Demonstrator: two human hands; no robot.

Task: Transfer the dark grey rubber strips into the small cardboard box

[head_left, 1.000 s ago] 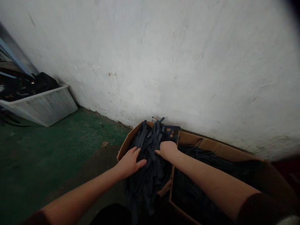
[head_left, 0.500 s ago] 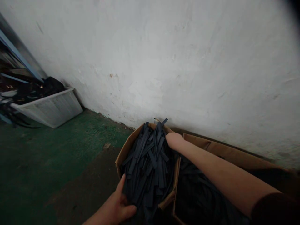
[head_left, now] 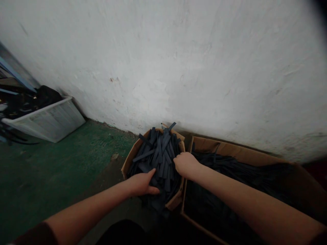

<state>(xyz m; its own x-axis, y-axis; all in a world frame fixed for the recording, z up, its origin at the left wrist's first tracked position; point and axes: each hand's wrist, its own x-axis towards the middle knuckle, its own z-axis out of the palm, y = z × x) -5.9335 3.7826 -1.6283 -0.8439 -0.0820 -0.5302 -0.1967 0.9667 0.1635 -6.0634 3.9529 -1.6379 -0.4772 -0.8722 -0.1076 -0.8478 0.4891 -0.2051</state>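
A small cardboard box (head_left: 129,159) on the floor by the wall is piled high with dark blue-black strips (head_left: 158,151). My left hand (head_left: 141,183) lies on the near end of the pile, its fingers curled around some strips. Over the right side of the pile, near the box's right wall, my right hand (head_left: 186,164) is closed with its fingers dug into the strips. Both forearms reach in from the bottom of the view.
A larger cardboard box (head_left: 230,156) with more dark strips stands just right of the small one. A white plastic bin (head_left: 51,119) full of dark items sits at far left against the white wall (head_left: 178,61). The floor (head_left: 51,170) is green and worn.
My left hand came back up from the box's near corner onto the pile. My right hand moved from the far end of the pile to its right side.
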